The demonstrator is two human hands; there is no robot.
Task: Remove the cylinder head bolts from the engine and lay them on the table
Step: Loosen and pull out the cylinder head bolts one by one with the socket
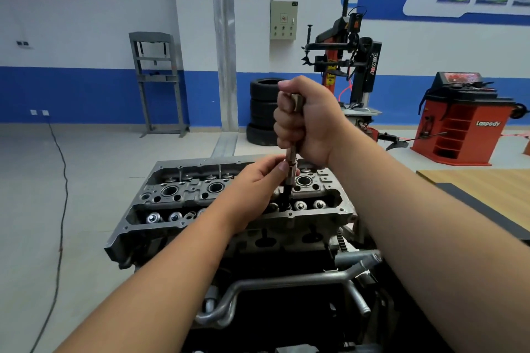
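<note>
Right hand (308,120): fingers wrapped round upright tool (292,152). Left hand (255,183): fingertips pinching tool's lower shaft. Dark tip, possibly a bolt, sits in engine (177,200) directly beneath fingers. Table (487,189) at right.

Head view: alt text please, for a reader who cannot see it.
Right hand grips an upright socket wrench standing in the cylinder head, while the left hand pinches its shaft lower down. Stacked tyres and workshop machines stand behind.
</note>
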